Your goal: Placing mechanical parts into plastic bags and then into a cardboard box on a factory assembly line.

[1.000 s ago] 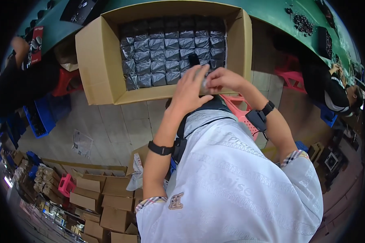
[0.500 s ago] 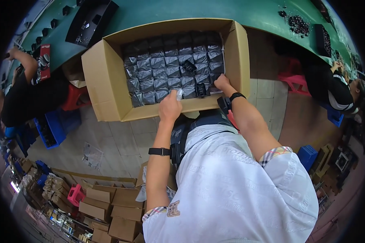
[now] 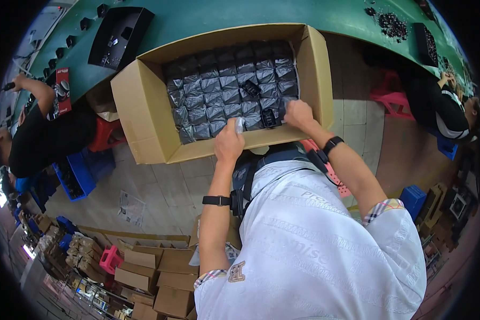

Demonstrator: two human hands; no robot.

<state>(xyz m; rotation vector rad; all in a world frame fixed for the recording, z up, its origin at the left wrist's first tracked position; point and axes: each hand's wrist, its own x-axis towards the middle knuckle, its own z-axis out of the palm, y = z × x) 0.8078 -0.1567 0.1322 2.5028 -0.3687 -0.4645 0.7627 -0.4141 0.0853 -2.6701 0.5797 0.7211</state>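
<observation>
A large open cardboard box stands in front of me, packed with rows of grey plastic-wrapped packets. My left hand rests at the box's near wall with a small pale packet pinched in its fingers. My right hand reaches into the box's near right corner, its fingers closed beside a small black part lying on the packets; whether it grips anything is hidden. Another small black part lies further in. Each wrist wears a black band.
A green workbench runs behind the box, with a black tray and small black parts on it. A person in black sits at the left, another at the right. Red and blue stools and stacked cardboard boxes stand on the tiled floor.
Both hands, held together above the box a second ago, have separated and gone down. The right hand has reached into the box's right corner; the left has settled at the near wall.
</observation>
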